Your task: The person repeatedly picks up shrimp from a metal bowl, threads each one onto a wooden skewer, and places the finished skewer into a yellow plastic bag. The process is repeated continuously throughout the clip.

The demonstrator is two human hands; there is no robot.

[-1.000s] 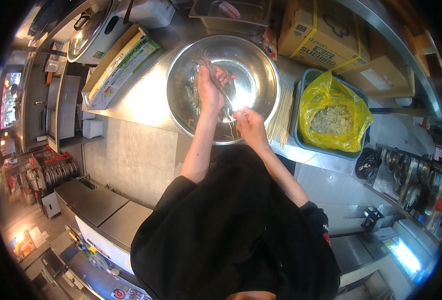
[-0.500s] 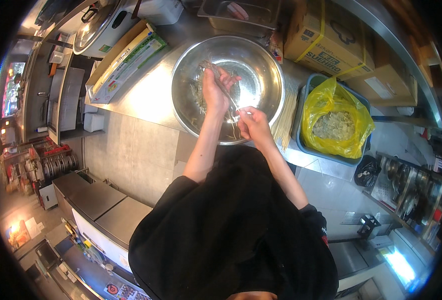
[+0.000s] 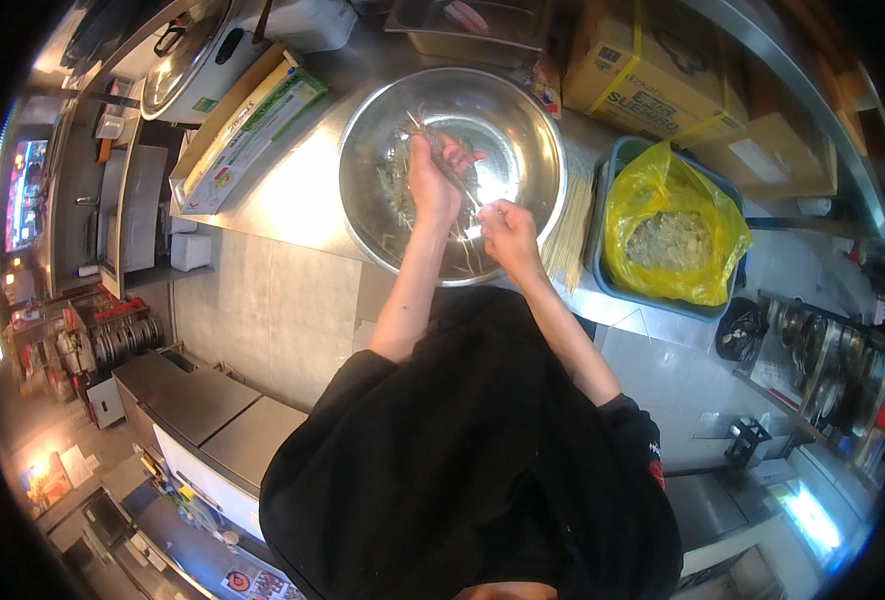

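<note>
Over a large steel bowl (image 3: 541,165), my left hand (image 3: 433,185) is closed around a greyish shrimp (image 3: 416,127), whose thin feelers stick out past the fingers. My right hand (image 3: 509,238), nearer to me and to the right, pinches a thin wooden skewer (image 3: 471,197) that slants up toward the left palm. How deep its tip sits in the shrimp is hidden by the left fingers. More grey shrimp (image 3: 391,185) lie in the bowl's left part, partly behind my left hand and wrist.
Bamboo skewers (image 3: 571,230) lie right of the bowl. Beyond them stands a blue-grey bin (image 3: 603,262) lined with a yellow bag (image 3: 728,240) holding pale, translucent pieces. Cardboard boxes (image 3: 653,75) and a steel pan (image 3: 483,48) stand behind; a long open carton (image 3: 253,130) is at left.
My right hand has moved slightly up and toward the left hand along the skewer's line, its fingers curled tighter. My left hand keeps its hold on the shrimp, nearly in place.
</note>
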